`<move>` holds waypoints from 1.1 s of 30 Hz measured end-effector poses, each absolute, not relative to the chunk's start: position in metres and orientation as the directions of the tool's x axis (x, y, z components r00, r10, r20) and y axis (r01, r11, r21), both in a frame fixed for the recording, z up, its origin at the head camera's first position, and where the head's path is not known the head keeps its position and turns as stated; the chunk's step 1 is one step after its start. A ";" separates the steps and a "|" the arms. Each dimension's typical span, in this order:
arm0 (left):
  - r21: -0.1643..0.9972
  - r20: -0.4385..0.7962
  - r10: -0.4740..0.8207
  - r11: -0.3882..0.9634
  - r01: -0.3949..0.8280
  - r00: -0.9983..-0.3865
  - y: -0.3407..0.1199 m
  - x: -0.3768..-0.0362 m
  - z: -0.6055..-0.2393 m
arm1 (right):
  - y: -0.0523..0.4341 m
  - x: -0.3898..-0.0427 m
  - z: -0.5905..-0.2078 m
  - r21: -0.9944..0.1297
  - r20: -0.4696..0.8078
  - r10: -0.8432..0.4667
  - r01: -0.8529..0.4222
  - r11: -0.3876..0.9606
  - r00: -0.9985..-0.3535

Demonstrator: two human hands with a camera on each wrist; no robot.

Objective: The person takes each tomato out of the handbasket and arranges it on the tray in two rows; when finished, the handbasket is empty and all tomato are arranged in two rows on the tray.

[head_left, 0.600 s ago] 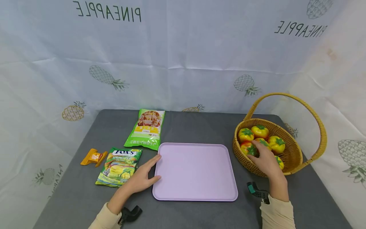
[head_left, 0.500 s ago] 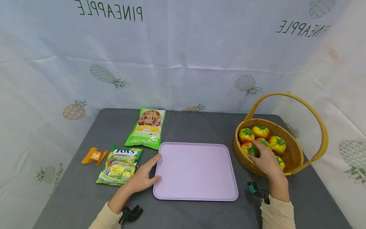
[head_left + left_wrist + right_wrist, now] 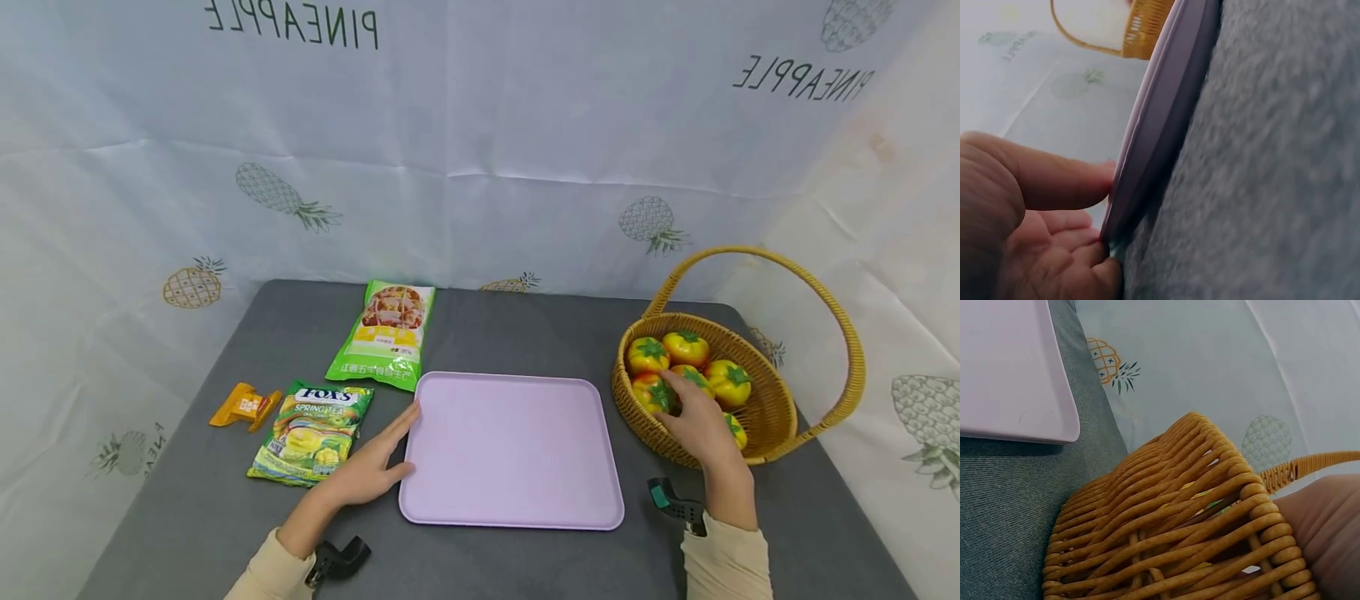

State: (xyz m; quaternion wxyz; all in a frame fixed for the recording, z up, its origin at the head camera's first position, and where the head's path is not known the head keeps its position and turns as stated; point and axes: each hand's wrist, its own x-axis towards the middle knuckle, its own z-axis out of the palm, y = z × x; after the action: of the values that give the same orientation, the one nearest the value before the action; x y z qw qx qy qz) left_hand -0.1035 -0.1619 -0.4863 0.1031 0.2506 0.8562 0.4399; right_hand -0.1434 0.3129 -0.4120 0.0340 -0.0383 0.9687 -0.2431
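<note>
My left hand lies along the left edge of a light purple tray, fingers extended. In the left wrist view its thumb touches the tray's rim, with the other fingertips at the rim below. My right hand reaches into a wicker basket, thumb and fingers round a yellow-red persimmon with a green calyx. Several more persimmons sit about it. In the right wrist view the basket's woven wall hides the fingers.
A green Fox's candy bag lies left of the tray, beside an orange-wrapped snack. Behind them is a green-and-white food packet. The basket's tall handle arches up on the right. A pineapple-print cloth hangs behind the grey table.
The head view has shifted slightly. Both hands keep their places, the left at the tray's edge and the right in the basket on the persimmon.
</note>
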 end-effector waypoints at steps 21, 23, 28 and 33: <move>0.813 0.013 0.547 0.481 0.327 -0.837 -0.157 -0.105 -0.484 | 0.316 -0.144 -0.416 -0.470 0.135 -0.053 -0.111 0.876 -0.989; 0.809 0.012 0.552 0.485 0.333 -0.834 -0.156 -0.105 -0.484 | 0.317 -0.143 -0.415 -0.485 0.157 -0.039 -0.112 0.867 -0.987; 0.806 0.013 0.548 0.489 0.333 -0.836 -0.156 -0.104 -0.485 | 0.318 -0.141 -0.412 -0.524 0.195 -0.003 -0.106 0.845 -0.981; 0.800 0.025 0.527 0.500 0.333 -0.850 -0.156 -0.103 -0.488 | 0.317 -0.138 -0.408 -0.564 0.241 0.032 -0.113 0.818 -0.970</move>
State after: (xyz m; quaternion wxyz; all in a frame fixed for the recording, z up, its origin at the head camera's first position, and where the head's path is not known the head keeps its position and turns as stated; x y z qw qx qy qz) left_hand -0.1035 -0.1562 -0.4875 0.1119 0.2504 0.8587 0.4329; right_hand -0.1381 0.3170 -0.4078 -0.1208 -0.0216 0.9458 -0.3007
